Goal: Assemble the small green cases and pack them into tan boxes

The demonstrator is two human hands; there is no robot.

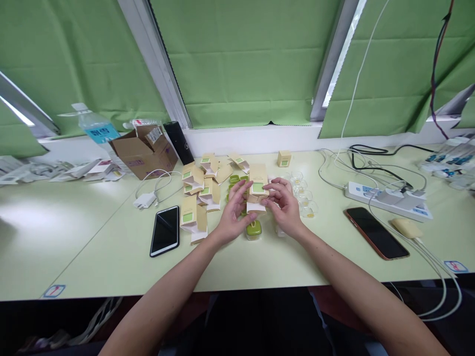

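Note:
A small tan cardboard box (259,174) with a green label is held upright between my two hands, its white lower flap hanging open. My left hand (234,213) has its fingers curved against the box's left side, thumb near the flap. At the right side, my right hand (285,207) pinches the box with thumb and fingers. Just below stands a small clear container with a green lid (254,230). More green lids (233,180) show partly behind my left hand. Clear plastic cups (305,197) sit to the right of my right hand.
Several open tan boxes (193,217) lie left of my hands, and one closed box (284,158) stands behind. Phones lie at left (165,231) and right (374,232). A power strip (388,200) with cables, a brown carton (146,153) and a black cylinder (179,142) are farther back.

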